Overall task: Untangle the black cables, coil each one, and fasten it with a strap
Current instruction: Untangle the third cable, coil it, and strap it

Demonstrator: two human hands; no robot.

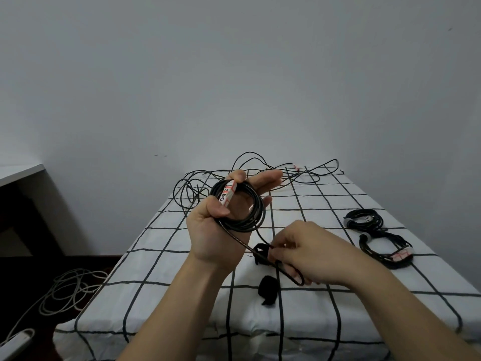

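Note:
My left hand (221,230) grips a round coil of black cable (247,220) that carries a white and red label (228,195), held up above the table. A tail of that cable runs down to my right hand (309,254), which pinches it beside a black strap (260,252). A second black strap (268,289) lies on the cloth below my hands. Loose tangled black cable (260,168) sprawls across the far end of the table. Two finished black coils (364,220) (385,250) rest at the right.
The table wears a white cloth with a black grid (161,303). A pale grey cable (70,293) lies coiled on the dark floor at the left, with a white power strip (15,343) near it. A white desk edge (20,171) juts in at the left.

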